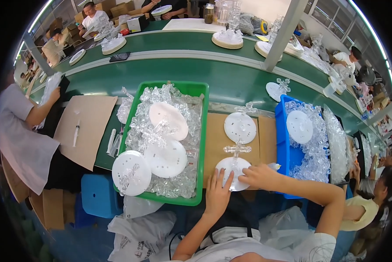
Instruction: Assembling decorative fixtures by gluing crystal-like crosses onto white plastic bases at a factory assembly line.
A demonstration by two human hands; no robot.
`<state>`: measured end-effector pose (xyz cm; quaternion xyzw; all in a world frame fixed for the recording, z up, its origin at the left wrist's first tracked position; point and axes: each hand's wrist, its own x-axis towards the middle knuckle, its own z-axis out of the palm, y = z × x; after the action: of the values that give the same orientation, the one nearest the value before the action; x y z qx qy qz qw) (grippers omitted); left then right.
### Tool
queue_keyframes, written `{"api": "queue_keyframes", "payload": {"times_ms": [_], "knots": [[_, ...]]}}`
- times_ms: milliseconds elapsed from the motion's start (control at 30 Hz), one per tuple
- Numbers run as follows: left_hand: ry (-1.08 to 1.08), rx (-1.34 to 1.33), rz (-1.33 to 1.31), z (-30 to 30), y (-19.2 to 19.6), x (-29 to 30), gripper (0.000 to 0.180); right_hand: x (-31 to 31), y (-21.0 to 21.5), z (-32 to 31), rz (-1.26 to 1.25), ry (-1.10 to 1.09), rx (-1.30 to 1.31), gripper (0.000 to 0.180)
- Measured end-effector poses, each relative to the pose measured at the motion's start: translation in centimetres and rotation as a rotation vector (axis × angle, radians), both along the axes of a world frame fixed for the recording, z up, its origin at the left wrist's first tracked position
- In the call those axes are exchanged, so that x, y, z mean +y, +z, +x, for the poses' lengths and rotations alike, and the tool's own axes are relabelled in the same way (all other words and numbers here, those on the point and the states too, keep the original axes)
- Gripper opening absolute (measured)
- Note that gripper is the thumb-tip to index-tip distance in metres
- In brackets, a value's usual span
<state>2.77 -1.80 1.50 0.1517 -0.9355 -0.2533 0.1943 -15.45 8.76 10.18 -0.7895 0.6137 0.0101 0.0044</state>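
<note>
Directly in front of me a round white disc (233,165) lies on the cardboard, with a clear plastic cross-shaped piece (237,149) standing on it. My left hand (217,194) rests over its left edge, fingers stretched out and apart. From the right, my right hand (260,176) reaches over the same disc with bent fingers drawn together; whatever is in them is hidden. Beside that wrist shows a small white thing with a yellow end (274,166). Just beyond, a second white disc (240,128) carries another clear piece (246,108).
A green bin (203,144) of clear plastic parts and white discs stands on the left. At right is a blue bin (282,144) with similar parts. Another person (23,126) sits at far left, near a cardboard sheet (84,126) holding a syringe (76,133).
</note>
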Motion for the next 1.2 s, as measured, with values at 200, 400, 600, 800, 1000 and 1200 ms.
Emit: {"api": "queue_keyframes", "payload": {"times_ms": [200,400,600,800,1000,1200], "knots": [[0.033,-0.061,-0.166,0.5,-1.4,-0.2,0.064,-6.0,4.4,-9.1,-0.168,-0.549,0.035,0.025],[-0.023,-0.101,-0.048,-0.7,-1.0,-1.0,0.064,-11.6,2.2,-17.4,-0.100,-0.433,-0.101,0.021],[0.049,-0.093,-0.048,-3.4,-1.8,-2.5,0.063,-9.6,3.1,-20.0,0.047,-0.506,-0.028,0.021],[0.164,-0.017,-0.064,-5.6,-2.5,-3.9,0.059,-13.8,5.8,-13.7,-0.298,-0.290,-0.151,0.031],[0.145,0.023,-0.021,-4.7,-2.7,-3.8,0.055,-27.4,1.4,-5.5,0.094,-0.484,0.029,0.035],[0.184,0.002,-0.019,-3.6,-2.3,-2.4,0.055,-28.7,-0.3,-5.1,-0.011,-0.555,-0.118,0.035]]}}
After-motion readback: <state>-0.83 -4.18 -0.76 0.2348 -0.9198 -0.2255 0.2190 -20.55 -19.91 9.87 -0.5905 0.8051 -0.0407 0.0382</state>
